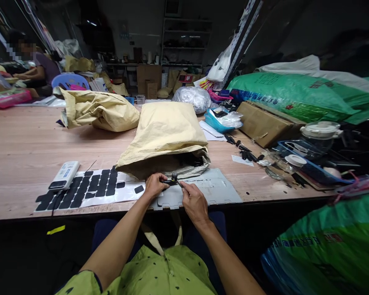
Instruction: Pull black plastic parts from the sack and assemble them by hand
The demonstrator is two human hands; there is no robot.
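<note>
Near the table's front edge, my left hand (155, 185) is closed on a small black part (170, 182), pressing it over a grey board (215, 186). Pinched in my right hand (195, 201) is a thin tool with a dark round head (174, 176); its exact kind is too small to make out. The head touches or overlaps the black part. Just beyond both hands lies a large beige sack (172, 127), its dark mouth facing me with black items inside. To the left, black rounded stickers (103, 184) sit in rows on a white sheet (127, 194).
A white device (64, 175) with a cable rests left of the stickers. A second beige sack (104, 110) lies behind. At right are a cardboard box (267, 123), a blue tray (313, 164), a glass jar (321, 133) and green sacks (283, 92). Another person (38, 67) sits far left.
</note>
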